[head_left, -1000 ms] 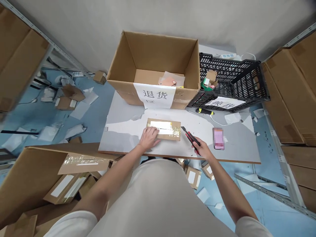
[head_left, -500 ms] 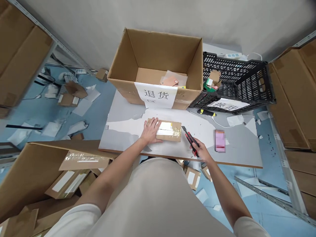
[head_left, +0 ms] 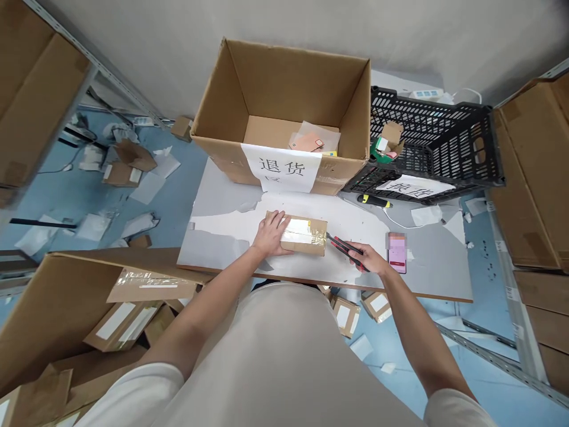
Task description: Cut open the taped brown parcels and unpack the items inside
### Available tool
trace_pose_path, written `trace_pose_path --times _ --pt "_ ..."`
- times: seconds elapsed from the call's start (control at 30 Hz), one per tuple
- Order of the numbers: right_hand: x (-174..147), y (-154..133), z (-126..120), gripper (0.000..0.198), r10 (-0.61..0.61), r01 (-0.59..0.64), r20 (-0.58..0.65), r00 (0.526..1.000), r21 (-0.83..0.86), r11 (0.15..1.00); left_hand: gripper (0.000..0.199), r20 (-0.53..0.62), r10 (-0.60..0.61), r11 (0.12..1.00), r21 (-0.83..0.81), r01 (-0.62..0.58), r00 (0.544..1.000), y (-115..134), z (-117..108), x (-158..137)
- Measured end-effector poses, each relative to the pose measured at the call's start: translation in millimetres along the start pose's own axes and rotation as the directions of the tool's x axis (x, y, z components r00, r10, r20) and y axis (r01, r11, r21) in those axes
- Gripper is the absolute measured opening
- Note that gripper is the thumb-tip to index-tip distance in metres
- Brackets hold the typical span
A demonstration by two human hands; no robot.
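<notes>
A small taped cardboard box [head_left: 304, 238] with a white label lies on the table near its front edge. My left hand [head_left: 271, 234] lies over the left end of this box, fingers across its top and thumb at the near side, holding it. In my right hand [head_left: 366, 258] is a black and red utility knife [head_left: 344, 245], fingers wrapped round the handle. The knife points left, with its tip at the right end of the box; whether it touches the tape there, I cannot tell. To the right of that hand lies a phone [head_left: 397, 254] with its screen lit.
Behind the small box stands a large open carton [head_left: 213, 148] with a paper sign and a few flat items inside. A black plastic crate [head_left: 482, 127] sits right of it. A yellow-black tool [head_left: 373, 201] lies before the crate. At lower left, another large carton [head_left: 26, 320] holds several parcels.
My right hand has shifted slightly right and turned the utility knife flatter, bringing its tip lower against the box's right end. My left hand stays on the box.
</notes>
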State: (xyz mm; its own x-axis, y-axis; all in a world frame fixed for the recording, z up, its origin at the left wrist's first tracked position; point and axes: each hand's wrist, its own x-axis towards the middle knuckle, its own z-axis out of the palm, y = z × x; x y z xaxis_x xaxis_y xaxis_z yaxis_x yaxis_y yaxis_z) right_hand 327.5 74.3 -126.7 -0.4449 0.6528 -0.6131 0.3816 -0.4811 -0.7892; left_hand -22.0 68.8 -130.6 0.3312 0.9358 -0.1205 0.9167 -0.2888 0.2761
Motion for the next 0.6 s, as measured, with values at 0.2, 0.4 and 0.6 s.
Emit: trace_pose_path --times 0.2,0.4,0.6 --pt "-4.9 -9.7 -4.4 0.066 0.010 -0.007 0.038 0.999 -0.078 0.997 0.104 -0.009 0.006 1.000 -0.021 -0.006 1.000 0.0 0.4 0.1" --pt "-11.9 -1.3 9.3 0.064 0.045 -0.038 0.075 0.996 -0.084 0.996 0.104 -0.018 -0.004 1.000 -0.015 0.004 1.000 0.6 0.6 0.1" --pt "-35.2 23.8 14.4 0.062 0.083 -0.083 0.013 0.996 0.018 0.996 0.105 0.001 -0.021 1.000 -0.010 0.021 1.000 0.0 -0.2 1.1"
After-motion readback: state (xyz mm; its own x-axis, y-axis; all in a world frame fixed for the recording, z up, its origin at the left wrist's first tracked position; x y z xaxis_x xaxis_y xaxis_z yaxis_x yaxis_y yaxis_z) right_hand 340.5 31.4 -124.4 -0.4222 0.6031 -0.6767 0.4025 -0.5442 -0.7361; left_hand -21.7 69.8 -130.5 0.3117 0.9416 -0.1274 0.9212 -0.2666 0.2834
